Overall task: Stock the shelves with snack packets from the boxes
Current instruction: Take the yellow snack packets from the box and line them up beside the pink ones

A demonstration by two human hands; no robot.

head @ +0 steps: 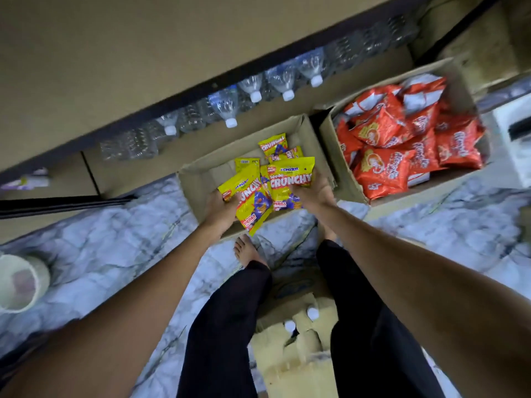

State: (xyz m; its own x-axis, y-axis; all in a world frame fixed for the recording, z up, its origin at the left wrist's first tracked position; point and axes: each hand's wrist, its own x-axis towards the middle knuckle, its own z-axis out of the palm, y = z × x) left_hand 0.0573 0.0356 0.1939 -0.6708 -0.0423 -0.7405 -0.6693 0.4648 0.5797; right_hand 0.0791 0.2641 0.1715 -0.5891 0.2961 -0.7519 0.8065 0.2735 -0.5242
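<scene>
An open cardboard box (201,176) on the floor holds several yellow snack packets (274,145) marked CRUNCHY. My left hand (219,208) grips one yellow packet (250,202) over the box's near edge. My right hand (313,191) holds another yellow packet (290,182) upright beside it. A second box (333,130) to the right is full of orange snack packets (402,145). The shelf unit (115,53) rises beyond both boxes.
Clear water bottles (227,107) with white caps line the lowest shelf behind the boxes. A roll of tape (20,282) lies on the marble floor at left. Flattened cardboard (290,363) with bottle caps showing sits between my legs. A white object (517,139) stands at far right.
</scene>
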